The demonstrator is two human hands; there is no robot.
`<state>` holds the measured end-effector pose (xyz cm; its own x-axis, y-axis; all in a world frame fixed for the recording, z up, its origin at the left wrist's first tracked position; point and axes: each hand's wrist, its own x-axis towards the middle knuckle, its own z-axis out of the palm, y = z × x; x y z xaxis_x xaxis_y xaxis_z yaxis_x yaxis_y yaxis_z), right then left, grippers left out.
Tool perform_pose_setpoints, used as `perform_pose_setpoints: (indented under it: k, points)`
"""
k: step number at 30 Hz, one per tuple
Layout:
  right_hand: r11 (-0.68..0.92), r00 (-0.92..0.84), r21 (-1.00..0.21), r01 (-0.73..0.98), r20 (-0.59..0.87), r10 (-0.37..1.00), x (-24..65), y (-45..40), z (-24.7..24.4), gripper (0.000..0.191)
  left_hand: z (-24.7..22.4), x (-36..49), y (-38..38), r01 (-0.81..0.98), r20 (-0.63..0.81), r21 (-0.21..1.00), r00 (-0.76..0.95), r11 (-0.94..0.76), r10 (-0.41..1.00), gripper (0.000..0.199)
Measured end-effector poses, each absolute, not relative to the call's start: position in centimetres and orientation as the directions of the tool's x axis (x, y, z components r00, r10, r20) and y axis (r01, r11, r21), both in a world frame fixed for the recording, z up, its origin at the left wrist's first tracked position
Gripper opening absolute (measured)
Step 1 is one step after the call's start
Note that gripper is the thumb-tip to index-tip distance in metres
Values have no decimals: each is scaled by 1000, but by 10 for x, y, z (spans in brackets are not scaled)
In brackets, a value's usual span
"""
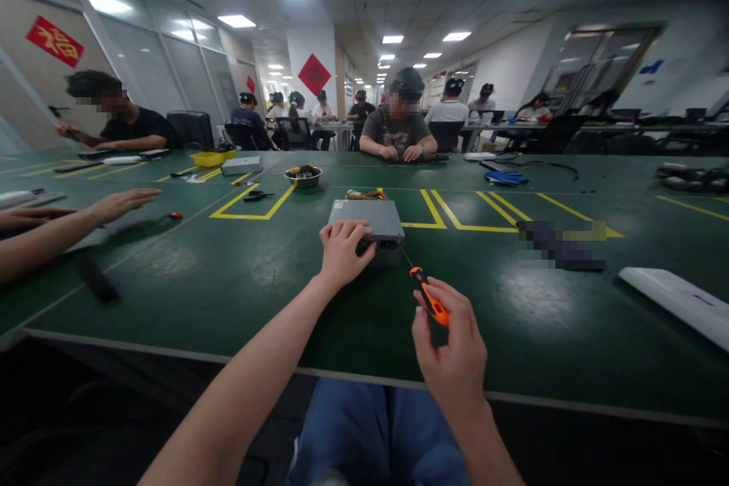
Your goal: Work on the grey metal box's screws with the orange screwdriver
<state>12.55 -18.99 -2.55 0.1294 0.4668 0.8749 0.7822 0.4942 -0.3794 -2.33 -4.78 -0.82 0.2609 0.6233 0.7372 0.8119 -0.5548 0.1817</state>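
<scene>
Steadying flat grey metal box [370,214], left hand [345,252] grips near edge, likely against slipping. Right hand [459,349] grips orange-and-black screwdriver [428,296], tip ahead by box's corner.

Count of the wearer's own hands: two, one left hand [345,252] and one right hand [454,338]. Screwdrivers in hand: one screwdriver [430,299]. Power units: one power unit [376,216]. Metal bowls: one bowl [304,181]. Yellow trays: one tray [213,159]. Blue bundles: one bundle [506,178]. Large white covers at the right edge: one cover [680,304]. Red signs: three, comprising the left sign [55,42], middle sign [314,74] and small sign [250,83]. Persons directly opposite at the near table: one person [399,121]. Persons farther back: several, overlapping; exact number not determinable. Lit ceiling panels: many, the distant ones too small to count.
</scene>
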Motion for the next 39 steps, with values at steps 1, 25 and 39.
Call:
perform_pose_setpoints:
  k: [1, 25, 39]
  points:
    - [482, 122, -362, 798, 880, 460, 126, -190, -27, 30, -8, -23, -48, 813, 736, 182, 261, -553, 625, 18]
    - [365, 121, -300, 882, 890, 440, 127, -189, -30, 23, -9, -24, -47, 810, 742, 179, 262, -559, 617, 18]
    - [41, 357, -601, 798, 527, 771, 133, -188, -26, 37, -10, -23, -46, 803, 747, 185, 260, -567, 612, 18]
